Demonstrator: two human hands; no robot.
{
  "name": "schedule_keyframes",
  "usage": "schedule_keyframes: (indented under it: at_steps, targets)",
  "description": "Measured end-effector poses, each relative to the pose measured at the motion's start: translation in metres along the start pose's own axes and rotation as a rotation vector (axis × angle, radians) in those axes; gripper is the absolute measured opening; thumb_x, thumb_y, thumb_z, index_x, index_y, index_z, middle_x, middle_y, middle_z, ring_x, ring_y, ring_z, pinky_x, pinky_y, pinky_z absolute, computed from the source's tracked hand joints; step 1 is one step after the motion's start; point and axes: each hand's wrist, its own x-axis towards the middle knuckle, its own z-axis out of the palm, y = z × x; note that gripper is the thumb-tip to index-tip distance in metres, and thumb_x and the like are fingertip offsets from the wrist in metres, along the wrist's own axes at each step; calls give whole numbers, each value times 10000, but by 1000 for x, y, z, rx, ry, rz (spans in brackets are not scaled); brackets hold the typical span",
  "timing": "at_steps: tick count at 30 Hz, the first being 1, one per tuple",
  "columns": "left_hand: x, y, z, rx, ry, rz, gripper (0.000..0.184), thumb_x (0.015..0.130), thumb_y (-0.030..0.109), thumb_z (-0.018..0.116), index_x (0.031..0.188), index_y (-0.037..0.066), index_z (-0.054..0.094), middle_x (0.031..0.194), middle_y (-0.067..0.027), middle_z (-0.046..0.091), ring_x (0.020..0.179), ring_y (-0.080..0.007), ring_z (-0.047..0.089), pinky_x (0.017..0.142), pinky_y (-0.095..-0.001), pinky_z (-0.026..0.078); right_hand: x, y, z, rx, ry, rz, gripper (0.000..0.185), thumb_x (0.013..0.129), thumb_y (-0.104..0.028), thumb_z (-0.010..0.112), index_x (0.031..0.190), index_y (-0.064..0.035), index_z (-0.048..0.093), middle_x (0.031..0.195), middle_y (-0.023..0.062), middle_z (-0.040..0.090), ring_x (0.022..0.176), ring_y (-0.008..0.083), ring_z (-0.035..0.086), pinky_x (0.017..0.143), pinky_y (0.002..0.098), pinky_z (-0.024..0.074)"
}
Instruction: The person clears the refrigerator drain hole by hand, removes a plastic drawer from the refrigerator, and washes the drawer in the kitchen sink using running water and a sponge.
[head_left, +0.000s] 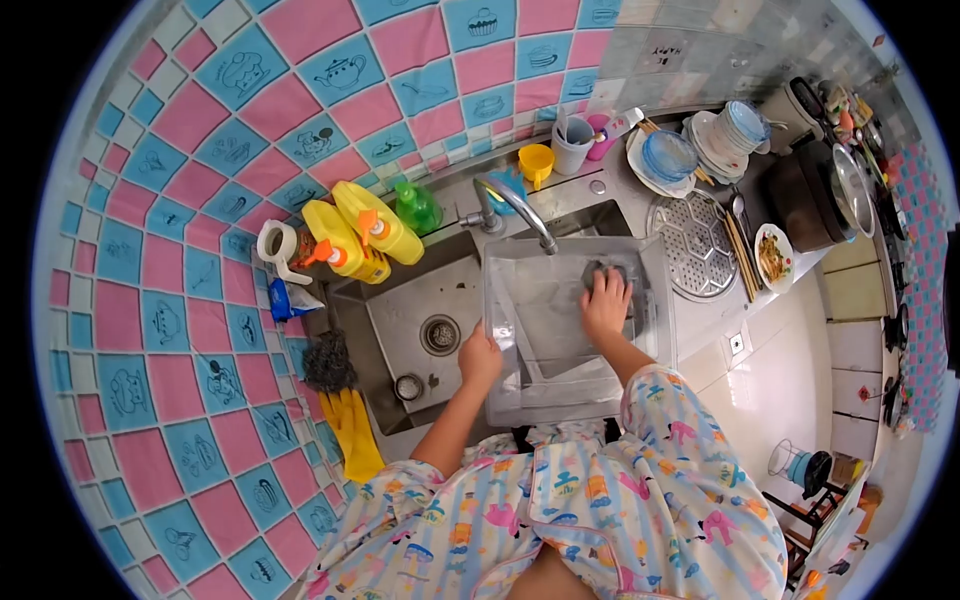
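Observation:
A clear plastic bin (560, 395) lies over the right sink basin and the counter's front edge, below the curved faucet (525, 215). My left hand (480, 358) grips the bin's left rim with its fingers wrapped round it. Inside the bin, my right hand (606, 305) presses a dark grey scrubber or cloth (603, 270) against the inner surface, near the right side. The scrubber shows only past my fingertips. To the left, the steel sink basin (400, 320) shows its drain and a small round metal piece.
Yellow bottles (345, 240) and a green bottle (418, 208) stand behind the left basin. Yellow gloves (350, 435) hang at the left edge beside a dark mesh scrubber (328, 362). Stacked plates (660, 165), a perforated steel plate (692, 245), chopsticks and a food dish (773, 258) sit right.

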Motion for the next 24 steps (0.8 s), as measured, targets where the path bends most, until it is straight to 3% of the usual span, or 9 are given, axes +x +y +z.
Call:
schedule_keyframes:
  at_steps: [3,6,12,15,18,21,24]
  targets:
    - [3,-2,-2,-12,-32,19,429,833,100,548,1261,78,540,912,-215,658,846,-391,633,751,-458,498,20,-42,43,-104,123,331,576,842,-310,556,1334,-29,455,1395,233,404,1350,377,306,1103,555,206]
    - [2,0,-4,-28,-27,33,428,824,90,543,1252,93,543,917,-218,655,855,-392,631,756,-457,498,19,-95,63,-42,95,308,578,833,-287,571,1338,-33,452,1413,247,386,1360,387,291,1107,558,195]
    - [1,2,-4,-53,-13,36,409,823,86,538,1231,101,553,935,-220,653,883,-400,627,767,-466,493,-2,-149,70,611,54,-157,554,829,-130,550,1360,-32,426,1377,263,417,1324,394,352,1093,548,233]
    - [2,5,-4,-33,-8,44,448,815,93,543,1263,91,524,882,-222,658,809,-409,632,719,-489,492,-18,-157,63,927,-17,-116,523,840,-70,499,1360,-47,442,1396,227,421,1313,366,387,1081,532,277]
    - [3,1,0,-30,16,67,465,811,92,548,1275,91,510,842,-224,659,762,-415,633,686,-506,488,-51,-129,41,913,-148,-320,559,816,-121,545,1365,-110,444,1374,209,442,1313,370,375,1092,525,255]
    - [-1,10,-7,-18,-4,2,419,823,93,547,1240,75,527,887,-231,656,816,-423,627,720,-501,489,-65,-75,9,403,-325,-729,563,800,-179,570,1354,-164,466,1403,156,428,1322,342,370,1096,539,240]
    - [-1,6,-5,8,5,15,440,817,88,547,1256,78,519,848,-226,656,792,-414,631,702,-505,486,-50,-25,-8,202,-387,-844,555,784,-229,589,1329,-197,489,1430,123,404,1339,314,350,1095,571,211]
